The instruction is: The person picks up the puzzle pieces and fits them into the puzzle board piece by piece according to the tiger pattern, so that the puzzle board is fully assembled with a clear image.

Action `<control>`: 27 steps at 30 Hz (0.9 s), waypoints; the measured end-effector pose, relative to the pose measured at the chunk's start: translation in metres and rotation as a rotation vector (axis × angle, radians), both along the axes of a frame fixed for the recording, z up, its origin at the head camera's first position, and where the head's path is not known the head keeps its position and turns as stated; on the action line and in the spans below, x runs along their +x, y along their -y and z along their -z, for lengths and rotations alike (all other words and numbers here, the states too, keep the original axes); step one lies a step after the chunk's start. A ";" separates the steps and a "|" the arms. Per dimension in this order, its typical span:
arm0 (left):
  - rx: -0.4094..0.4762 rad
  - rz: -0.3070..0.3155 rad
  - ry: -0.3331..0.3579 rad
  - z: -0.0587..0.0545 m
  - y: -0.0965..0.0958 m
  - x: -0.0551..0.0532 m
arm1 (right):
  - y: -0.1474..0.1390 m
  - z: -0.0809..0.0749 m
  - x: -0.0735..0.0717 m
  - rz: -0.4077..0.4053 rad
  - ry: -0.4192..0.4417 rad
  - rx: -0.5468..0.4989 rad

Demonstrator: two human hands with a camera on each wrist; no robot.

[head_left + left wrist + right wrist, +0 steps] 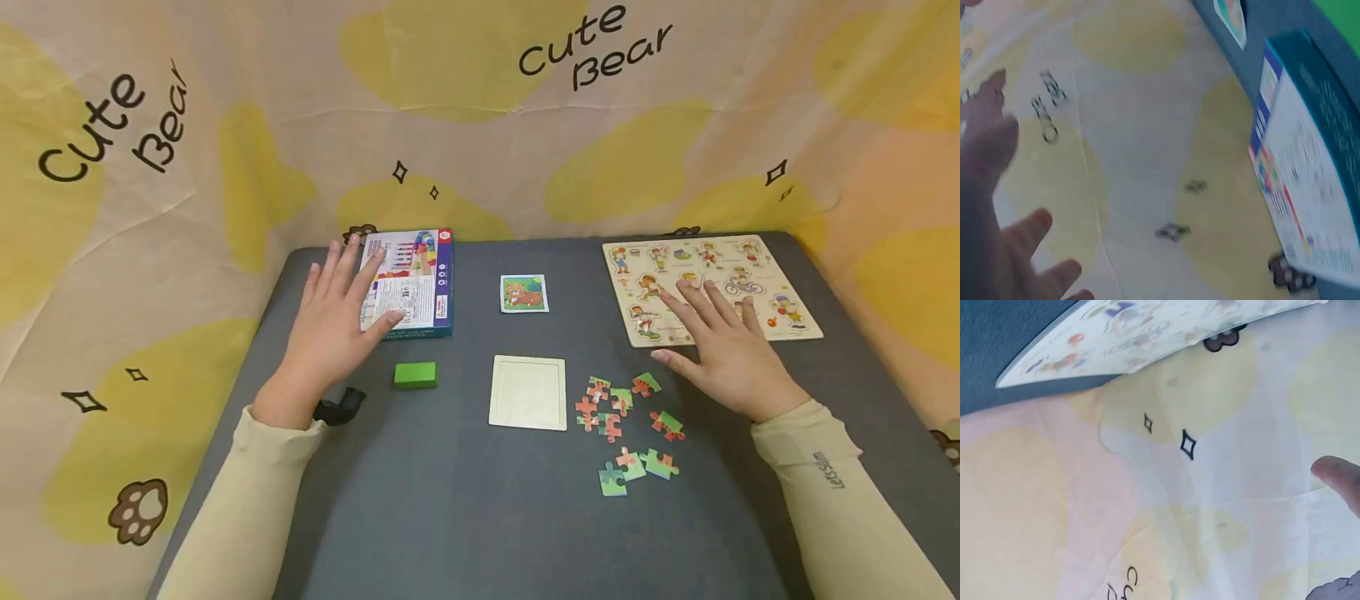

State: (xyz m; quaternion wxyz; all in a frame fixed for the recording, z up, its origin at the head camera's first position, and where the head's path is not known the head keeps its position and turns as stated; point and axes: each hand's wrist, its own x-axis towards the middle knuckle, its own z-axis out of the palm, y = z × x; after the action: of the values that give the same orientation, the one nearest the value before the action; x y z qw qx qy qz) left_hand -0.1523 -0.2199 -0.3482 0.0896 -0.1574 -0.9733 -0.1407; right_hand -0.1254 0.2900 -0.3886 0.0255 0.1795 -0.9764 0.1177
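Observation:
My left hand (328,321), fingers spread, is nearest to a colourful flat box (420,287), partly covering its left side in the head view. With fingers also spread, my right hand (727,358) overlaps the lower edge of a wooden picture board (630,275) showing children. Neither hand holds anything. Several jigsaw pieces (611,479) lie loose to the left of the right hand. Beside them is a square cream puzzle tray (527,393). A small tiger picture card (524,294) lies behind that tray. The left wrist view shows the box (1310,169) and my spread left fingers (1029,231).
A green block (416,375) sits in front of the box. Close to the left wrist is a black object (341,407), partly hidden. The grey table (450,517) meets a patterned cloth backdrop (480,150) at the back and sides.

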 end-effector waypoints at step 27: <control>0.020 0.257 0.299 0.136 -0.142 0.048 | 0.063 0.045 0.010 -0.131 0.173 -0.069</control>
State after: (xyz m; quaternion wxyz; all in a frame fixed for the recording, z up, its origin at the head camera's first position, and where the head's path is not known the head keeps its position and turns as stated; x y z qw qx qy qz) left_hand -0.1045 -0.0776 -0.4842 -0.0730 -0.2568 -0.9463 -0.1823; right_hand -0.1159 0.2266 -0.4339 -0.0605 0.2314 -0.9564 0.1674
